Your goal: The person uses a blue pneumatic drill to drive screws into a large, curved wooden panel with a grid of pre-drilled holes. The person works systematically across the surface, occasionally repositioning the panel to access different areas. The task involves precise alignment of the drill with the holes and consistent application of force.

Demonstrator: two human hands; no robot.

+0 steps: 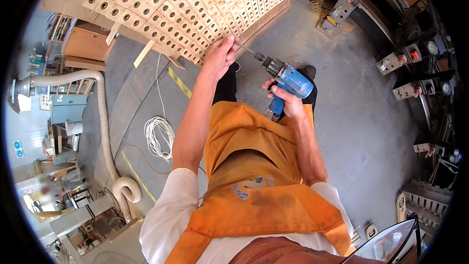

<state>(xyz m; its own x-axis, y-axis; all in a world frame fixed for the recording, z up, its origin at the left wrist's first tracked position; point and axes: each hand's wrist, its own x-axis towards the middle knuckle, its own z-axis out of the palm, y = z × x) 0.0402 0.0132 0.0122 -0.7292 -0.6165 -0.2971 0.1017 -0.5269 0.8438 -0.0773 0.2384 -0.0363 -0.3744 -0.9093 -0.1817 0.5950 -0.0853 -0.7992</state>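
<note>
My right hand grips the handle of a blue power drill held in front of my orange apron. The drill's chuck points up and left, with a thin metal bit sticking out. My left hand pinches the far end of that bit, fingers closed around its tip. Just beyond the left hand stands a large stack of pale wooden blocks, each with a round hole in its face.
A coil of white cable lies on the grey concrete floor at the left. A ribbed beige hose runs down to the lower left. Loose wooden strips lean under the stack. Machines and gauges line the right side.
</note>
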